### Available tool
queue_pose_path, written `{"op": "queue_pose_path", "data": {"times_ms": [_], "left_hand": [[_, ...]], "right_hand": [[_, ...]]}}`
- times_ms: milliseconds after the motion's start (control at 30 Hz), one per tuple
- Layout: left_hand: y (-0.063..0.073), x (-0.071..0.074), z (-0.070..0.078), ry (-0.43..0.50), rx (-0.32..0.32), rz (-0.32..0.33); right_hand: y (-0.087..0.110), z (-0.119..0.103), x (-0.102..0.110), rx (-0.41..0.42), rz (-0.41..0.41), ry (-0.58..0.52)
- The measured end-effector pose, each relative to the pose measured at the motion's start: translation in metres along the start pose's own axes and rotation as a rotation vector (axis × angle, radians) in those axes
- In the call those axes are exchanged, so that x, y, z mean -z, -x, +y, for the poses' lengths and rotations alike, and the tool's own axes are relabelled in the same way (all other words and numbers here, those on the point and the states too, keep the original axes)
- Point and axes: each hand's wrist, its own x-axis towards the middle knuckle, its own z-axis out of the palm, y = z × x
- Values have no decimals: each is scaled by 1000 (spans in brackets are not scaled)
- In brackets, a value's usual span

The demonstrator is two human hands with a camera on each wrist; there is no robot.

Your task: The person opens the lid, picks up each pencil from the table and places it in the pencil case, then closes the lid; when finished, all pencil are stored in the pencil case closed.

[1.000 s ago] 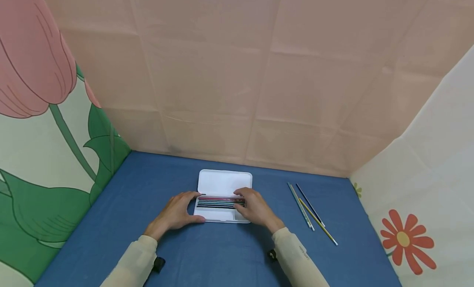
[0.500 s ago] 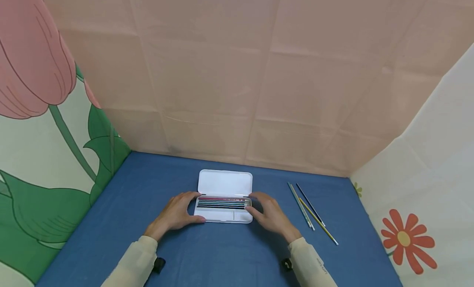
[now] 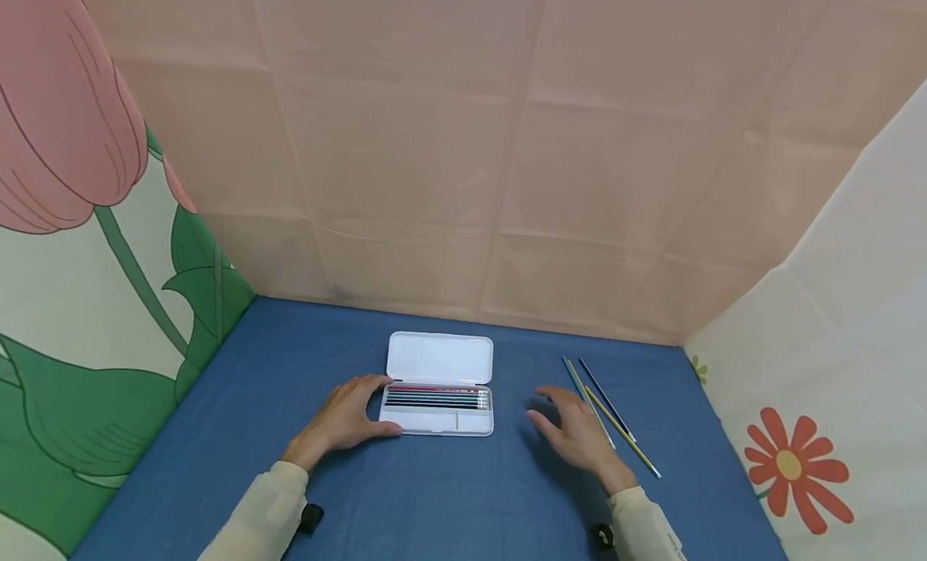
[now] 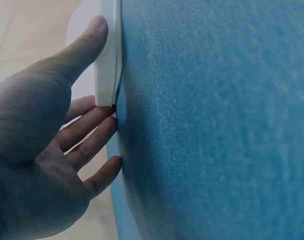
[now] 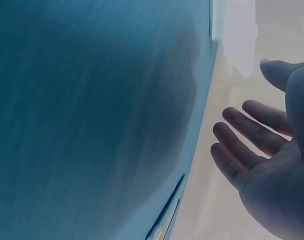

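A white pencil case (image 3: 420, 421) lies open on the blue cloth, its lid (image 3: 439, 358) tipped back. Several pencils (image 3: 427, 396) lie side by side in its long compartment. My left hand (image 3: 344, 416) holds the case's left end, thumb along the front side and forefinger at the back corner. In the left wrist view the thumb overlaps the case wall (image 4: 108, 70), with the other fingers at its end. My right hand (image 3: 575, 436) hovers right of the case with fingers spread and nothing held. Its wrist view shows pencil ends (image 5: 167, 212) below the hand.
Several loose pencils lie right of the case, among them a green one (image 3: 579, 384), a dark blue one (image 3: 604, 396) and a yellow one (image 3: 626, 432). A beige curtain (image 3: 463, 183) hangs behind the table, with printed side cloths left and right.
My right hand has left the case's right end and moved right, close to the loose pencils. The left hand and the case have stayed put.
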Motion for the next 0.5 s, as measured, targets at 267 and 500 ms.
{"op": "queue_pose_path", "data": {"times_ms": [267,500], "left_hand": [[1,0,1,-2,-1,-1],[1,1,2,2,-2,4]], "right_hand": [[15,26,18,-53,32,54],[22,43,29,-97,46,31]]}}
